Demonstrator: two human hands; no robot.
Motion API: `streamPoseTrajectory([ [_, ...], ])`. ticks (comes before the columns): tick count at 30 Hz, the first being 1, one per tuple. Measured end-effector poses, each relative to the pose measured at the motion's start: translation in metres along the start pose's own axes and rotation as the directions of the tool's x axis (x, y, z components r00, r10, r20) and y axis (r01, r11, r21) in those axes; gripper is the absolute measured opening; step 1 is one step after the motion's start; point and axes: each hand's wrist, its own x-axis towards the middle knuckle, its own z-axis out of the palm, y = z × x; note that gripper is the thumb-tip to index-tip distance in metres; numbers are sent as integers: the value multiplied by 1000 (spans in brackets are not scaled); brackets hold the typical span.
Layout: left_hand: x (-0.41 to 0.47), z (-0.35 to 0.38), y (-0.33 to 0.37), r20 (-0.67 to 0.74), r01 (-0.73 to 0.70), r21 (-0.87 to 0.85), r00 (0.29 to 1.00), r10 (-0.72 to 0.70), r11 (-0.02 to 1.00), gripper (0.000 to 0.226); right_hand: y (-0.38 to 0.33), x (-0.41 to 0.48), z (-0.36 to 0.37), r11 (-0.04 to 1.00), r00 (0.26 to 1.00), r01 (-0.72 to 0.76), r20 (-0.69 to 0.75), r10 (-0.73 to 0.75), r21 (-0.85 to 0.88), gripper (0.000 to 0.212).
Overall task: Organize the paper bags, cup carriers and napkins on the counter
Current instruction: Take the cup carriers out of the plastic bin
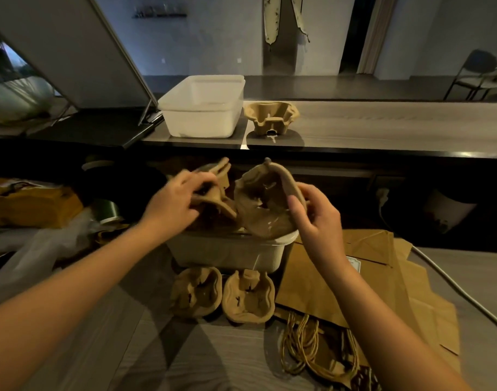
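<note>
The left hand [176, 201] is gripping a cup carrier [216, 176], its fingers [197, 180] curling over the carrier's edge. The right hand [317, 218] is pinching the rim of a second cup carrier [261, 204] between the thumb and bent fingers [293, 206]. Both carriers are sticking up, tilted, out of a white tub [233, 253] on the tabletop [213, 356]. A third carrier [197, 292] and a fourth carrier [248, 297] are lying side by side just in front of the tub. Paper bags [354, 277] are lying flat to its right. A fifth carrier [271, 117] is standing beside a white bin [205, 108] on the raised ledge [382, 125].
</note>
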Motion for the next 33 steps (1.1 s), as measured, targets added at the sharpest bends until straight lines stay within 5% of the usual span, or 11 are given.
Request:
streamPoseTrajectory([
  [3, -6, -38, -7, -15, 14, -283, 1000, -19, 959, 64, 10, -21, -9, 999, 999, 43, 21, -44, 23, 13],
  [5, -10, -58, -10, 61, 80, -539, 997, -56, 838, 70, 20, -33, -6, 1000, 987, 26, 157, -23, -17, 9],
  [7, -17, -66, -16, 236, 272, -749, 962, -140, 604, 61, 33, -43, 0, 988, 943, -4, 328, 55, -155, 8],
  [9, -29, -61, -28, 499, 519, -687, 846, -189, 508, 52, 46, -51, 7, 949, 877, -21, 450, 169, -314, 14],
  [12, -48, -40, -40, 790, 646, -472, 612, -36, 600, 70, 54, -60, 19, 895, 799, -7, 536, 274, -447, 27],
  [15, -57, -10, -40, 863, 461, -349, 497, 88, 816, 34, 62, -63, 27, 743, 788, 48, 482, 382, -667, 41],
  [18, -56, 12, -47, 803, 337, -337, 590, 82, 879, 46, 71, -66, 28, 657, 887, 78, 354, 298, -750, 46],
  [22, -50, 27, -56, 726, 265, -319, 685, 55, 910, 58, 69, -68, 24, 741, 959, 208, 280, -27, -638, 23],
  [26, -42, 26, -55, 699, 261, -360, 711, 74, 896, 64, 50, -75, 35, 837, 910, 286, 405, -86, -467, 25],
  [30, -45, 27, -52, 749, 212, -328, 653, 116, 921, 58, 33, -81, 66, 905, 759, 155, 634, 148, -397, 55],
  [33, -49, 27, -49, 790, 169, -277, 600, 124, 946, 46, 31, -81, 86, 899, 751, 157, 640, 161, -410, 43],
])
